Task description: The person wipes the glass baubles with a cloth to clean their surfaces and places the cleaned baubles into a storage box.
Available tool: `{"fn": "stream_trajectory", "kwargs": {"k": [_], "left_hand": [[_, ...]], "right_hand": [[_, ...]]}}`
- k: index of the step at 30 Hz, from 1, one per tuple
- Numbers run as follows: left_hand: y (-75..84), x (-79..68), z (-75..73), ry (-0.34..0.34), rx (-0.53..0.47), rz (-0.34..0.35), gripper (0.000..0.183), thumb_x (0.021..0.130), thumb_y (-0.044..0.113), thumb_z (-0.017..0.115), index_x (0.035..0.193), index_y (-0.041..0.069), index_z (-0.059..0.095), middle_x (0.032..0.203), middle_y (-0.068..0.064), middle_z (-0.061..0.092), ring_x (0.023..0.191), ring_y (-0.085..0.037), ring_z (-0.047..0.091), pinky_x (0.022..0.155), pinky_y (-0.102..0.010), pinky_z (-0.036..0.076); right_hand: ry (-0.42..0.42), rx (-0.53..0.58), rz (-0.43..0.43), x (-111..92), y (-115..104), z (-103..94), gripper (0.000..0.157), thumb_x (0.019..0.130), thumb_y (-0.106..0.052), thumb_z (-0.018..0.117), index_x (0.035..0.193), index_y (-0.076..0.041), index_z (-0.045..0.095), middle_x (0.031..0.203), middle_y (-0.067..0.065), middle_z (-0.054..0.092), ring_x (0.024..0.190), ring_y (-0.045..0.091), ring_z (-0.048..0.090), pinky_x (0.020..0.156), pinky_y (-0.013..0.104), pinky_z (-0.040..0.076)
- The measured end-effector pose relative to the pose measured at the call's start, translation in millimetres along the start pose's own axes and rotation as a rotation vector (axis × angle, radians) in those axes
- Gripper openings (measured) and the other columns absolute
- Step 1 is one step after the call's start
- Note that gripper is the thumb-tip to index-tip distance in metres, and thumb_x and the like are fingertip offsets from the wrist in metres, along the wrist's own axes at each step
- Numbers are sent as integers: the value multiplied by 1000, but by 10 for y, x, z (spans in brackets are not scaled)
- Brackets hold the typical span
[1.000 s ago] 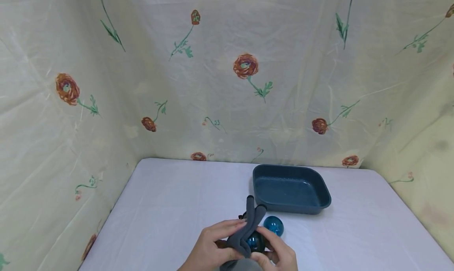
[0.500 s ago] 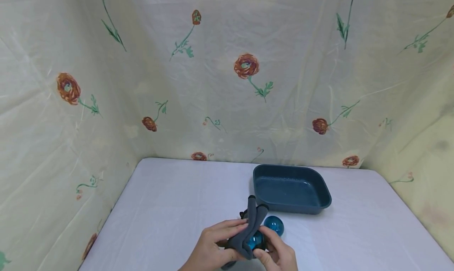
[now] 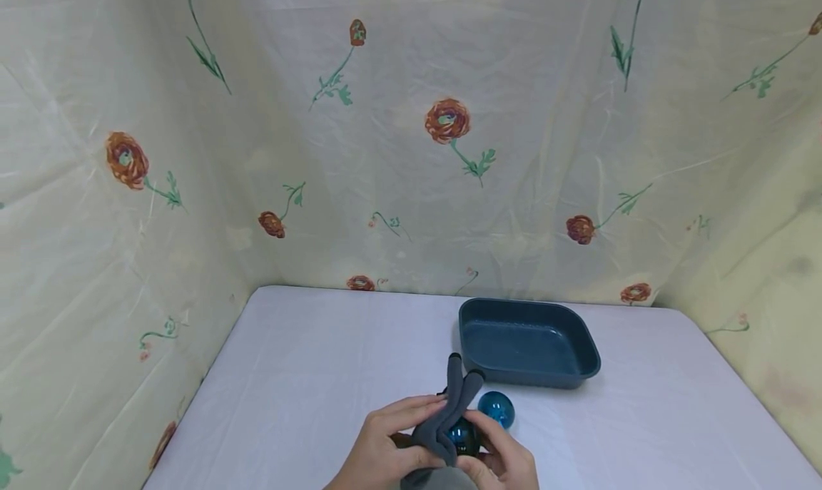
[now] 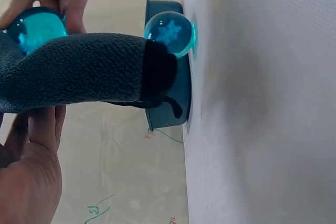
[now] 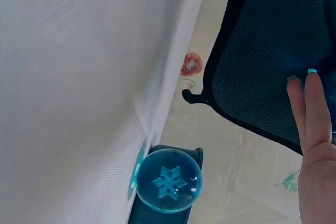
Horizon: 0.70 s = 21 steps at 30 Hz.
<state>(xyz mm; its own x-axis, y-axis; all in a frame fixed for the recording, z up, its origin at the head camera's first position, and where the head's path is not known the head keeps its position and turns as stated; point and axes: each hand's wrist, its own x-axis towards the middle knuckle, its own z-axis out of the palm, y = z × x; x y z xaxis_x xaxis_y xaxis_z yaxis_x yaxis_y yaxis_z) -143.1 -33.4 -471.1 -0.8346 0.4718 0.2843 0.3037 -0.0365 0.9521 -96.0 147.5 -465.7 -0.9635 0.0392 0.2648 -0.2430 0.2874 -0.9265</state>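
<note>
In front of me, both hands are at a translucent blue ball [image 3: 464,436] partly wrapped in a dark grey cloth [image 3: 438,427]. My left hand [image 3: 379,443] grips the cloth against the ball's left side. From the right, my right hand [image 3: 510,458] holds the ball between thumb and fingers, with two fingers lying along the cloth in the right wrist view. Black edging and a small hanging loop show on the cloth [image 5: 262,61] there. A second blue ball [image 3: 496,409], with a snowflake shape inside, rests on the table just beyond the right hand.
A dark blue rectangular baking dish [image 3: 523,376] stands behind the second ball, towards the back right. White cloth covers the table [image 3: 308,361]. Flower-patterned curtains [image 3: 385,155] hang behind it and along both sides.
The cloth and held ball shift slightly in the hands, and a lighter grey part of the cloth shows again below them. The second ball and the dish stay put.
</note>
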Motion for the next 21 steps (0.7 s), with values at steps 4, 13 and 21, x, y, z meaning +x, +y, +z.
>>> {"fn": "stream_trajectory", "kwargs": {"k": [4, 13, 21], "left_hand": [[-1, 0, 1, 5, -11, -26, 53, 79, 21, 72, 129, 22, 55, 134, 1, 54, 116, -13, 57, 74, -24, 56], [-18, -3, -17, 11, -45, -50, 50, 82, 21, 68, 130, 23, 54, 132, 1, 56, 116, -13, 56, 76, -25, 56], [-21, 0, -24, 34, -49, -95, 46, 84, 24, 67, 128, 25, 55, 128, 2, 58, 108, -14, 59, 73, -26, 56]], "right_hand": [[6, -19, -95, 1, 34, -8, 45, 76, -9, 73, 119, -13, 57, 115, 10, 64, 96, -2, 62, 66, 22, 56], [-46, -83, -194, -1, 75, -44, 55, 74, -18, 75, 124, -17, 54, 119, 6, 60, 100, -1, 60, 72, 20, 56], [-74, -133, -251, 15, 67, -65, 58, 74, -20, 76, 126, -12, 52, 123, 11, 58, 109, -3, 56, 76, 21, 55]]}}
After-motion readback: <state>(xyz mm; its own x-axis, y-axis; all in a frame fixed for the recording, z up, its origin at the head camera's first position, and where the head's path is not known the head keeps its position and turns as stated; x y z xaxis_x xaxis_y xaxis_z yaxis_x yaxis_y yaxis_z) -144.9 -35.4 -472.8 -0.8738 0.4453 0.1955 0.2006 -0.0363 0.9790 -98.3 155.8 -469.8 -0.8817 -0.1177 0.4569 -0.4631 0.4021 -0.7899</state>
